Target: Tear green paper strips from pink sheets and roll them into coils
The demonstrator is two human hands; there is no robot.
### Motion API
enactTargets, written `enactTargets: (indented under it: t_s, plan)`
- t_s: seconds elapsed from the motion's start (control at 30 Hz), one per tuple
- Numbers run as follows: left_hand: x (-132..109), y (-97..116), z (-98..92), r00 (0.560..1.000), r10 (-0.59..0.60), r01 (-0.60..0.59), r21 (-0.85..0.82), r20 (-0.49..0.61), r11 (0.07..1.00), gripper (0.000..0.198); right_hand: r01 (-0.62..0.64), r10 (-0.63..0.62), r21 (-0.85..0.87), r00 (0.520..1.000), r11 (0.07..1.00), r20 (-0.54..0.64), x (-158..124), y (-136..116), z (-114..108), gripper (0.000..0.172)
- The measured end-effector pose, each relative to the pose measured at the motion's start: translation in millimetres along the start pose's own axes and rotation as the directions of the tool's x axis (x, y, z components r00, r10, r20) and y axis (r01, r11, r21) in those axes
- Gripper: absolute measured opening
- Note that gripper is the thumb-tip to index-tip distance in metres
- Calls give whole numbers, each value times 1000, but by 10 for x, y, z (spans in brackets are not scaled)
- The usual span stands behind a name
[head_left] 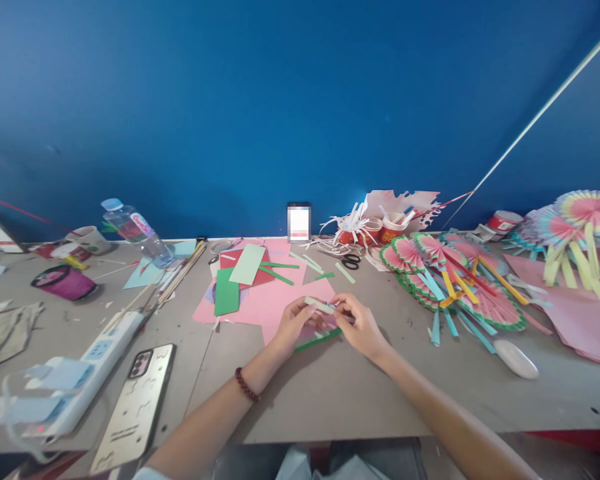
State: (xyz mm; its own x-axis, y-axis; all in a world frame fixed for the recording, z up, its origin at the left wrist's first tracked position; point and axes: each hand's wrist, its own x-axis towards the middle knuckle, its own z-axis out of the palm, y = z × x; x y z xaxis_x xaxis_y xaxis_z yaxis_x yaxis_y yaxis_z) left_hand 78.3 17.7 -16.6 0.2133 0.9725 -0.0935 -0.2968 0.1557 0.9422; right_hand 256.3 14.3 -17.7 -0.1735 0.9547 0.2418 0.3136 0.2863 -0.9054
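Observation:
In the head view, my left hand (297, 321) pinches a small pale folded paper strip (318, 305) between thumb and fingers. My right hand (359, 325) has its fingertips closed at the strip's right end. Under both hands lies pink paper (275, 313), and a green paper strip (316, 342) runs just below the fingers. Ahead and to the left, a light green paper rectangle (248, 265) overlaps a dark green one (227, 293) and red paper (260, 275). Black-handled scissors (350, 261) rest beyond my right hand.
Folded paper fans (445, 267) spread at right, near a white oval object (516, 359). On the left are a phone (137, 400), a power strip (97, 360), a leaning water bottle (137, 230) and thin sticks (180, 277). A blue wall (280, 120) bounds the table.

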Motion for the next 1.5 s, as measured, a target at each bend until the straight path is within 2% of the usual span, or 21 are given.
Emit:
enactTargets:
  t_s: [0.13, 0.37, 0.57, 0.77, 1.03, 1.13, 1.27, 1.37, 1.5]
  plan:
    - [14, -53, 13, 999, 20, -17, 89, -35, 996, 47, 3, -3, -26, 1000, 1000, 15, -5, -14, -1, 20]
    - [17, -41, 5, 997, -29, 31, 32, -72, 999, 49, 24, -25, -106, 1000, 994, -6, -12, 7, 10, 21]
    - [22, -19, -26, 1000, -3, 3, 127, 2, 992, 42, 36, -32, -178, 999, 983, 27, -30, 19, 7, 20]
    - [12, -48, -32, 999, -30, 28, 178, 11, 984, 41, 77, -74, -217, 997, 973, 22, -41, -38, -3, 19]
    - [-5, -104, 8, 997, 78, -71, 279, -11, 958, 34, 151, -151, -242, 988, 958, 18, -27, -12, -2, 19]
    - [-18, -134, 12, 984, 176, -160, 333, -19, 929, 30, 148, -149, -234, 989, 961, 11, -23, -7, -2, 19]
    - [-30, -167, 11, 944, 329, -300, 412, 1, 860, 25, 108, -109, -208, 994, 972, 7, -24, -9, 5, 18]
    - [-31, -187, 14, 924, 382, -356, 404, 16, 843, 24, 99, -100, -197, 995, 976, 4, -31, -17, 17, 19]
    - [-24, -208, 28, 919, 394, -371, 357, 8, 858, 26, 135, -148, -251, 988, 958, -32, -30, -12, 38, 21]
